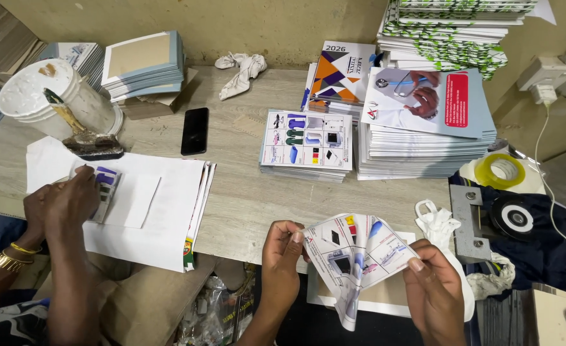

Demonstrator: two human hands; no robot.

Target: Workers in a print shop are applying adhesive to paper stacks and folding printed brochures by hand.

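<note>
Near centre, both hands grip one printed leaflet [353, 259] above the near table edge [244, 211]: left hand [282, 247] pinches its left edge, fingers closed on paper; right hand [433, 285] holds the right side, thumb on top. Leaflet is bent, part folded downward. Farther on: flat stack of similar leaflets [307, 142], taller brochure stack [424, 128] to its right, black phone [195, 130] left. Far left, a co-worker's hands [62, 202] press on white sheets [148, 205] beside a white bucket [52, 96]
</note>
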